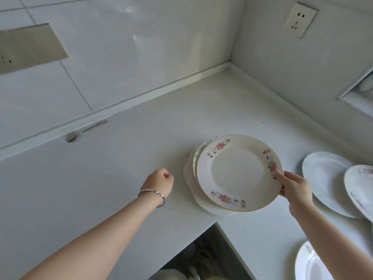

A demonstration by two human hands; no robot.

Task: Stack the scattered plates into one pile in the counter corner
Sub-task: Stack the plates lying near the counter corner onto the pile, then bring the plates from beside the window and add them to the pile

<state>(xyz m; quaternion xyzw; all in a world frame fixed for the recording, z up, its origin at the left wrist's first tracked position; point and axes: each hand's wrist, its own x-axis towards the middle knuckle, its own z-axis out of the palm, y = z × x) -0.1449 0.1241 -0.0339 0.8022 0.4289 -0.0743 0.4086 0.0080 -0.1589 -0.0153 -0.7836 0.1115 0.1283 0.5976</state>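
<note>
Single head-worn wide-angle view, looking forward and down, close over counter [141, 158] corner

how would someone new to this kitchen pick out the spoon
Start at the back wall and follow the raised ledge along its foot leftward from the corner. The spoon lies on the counter against that ledge, far left of the plates. It is the only metal thing there, grey and slim.

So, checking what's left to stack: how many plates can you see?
At least 6: floral plate in right hand, two beneath, two at right, one bottom right. More may be hidden.
</note>
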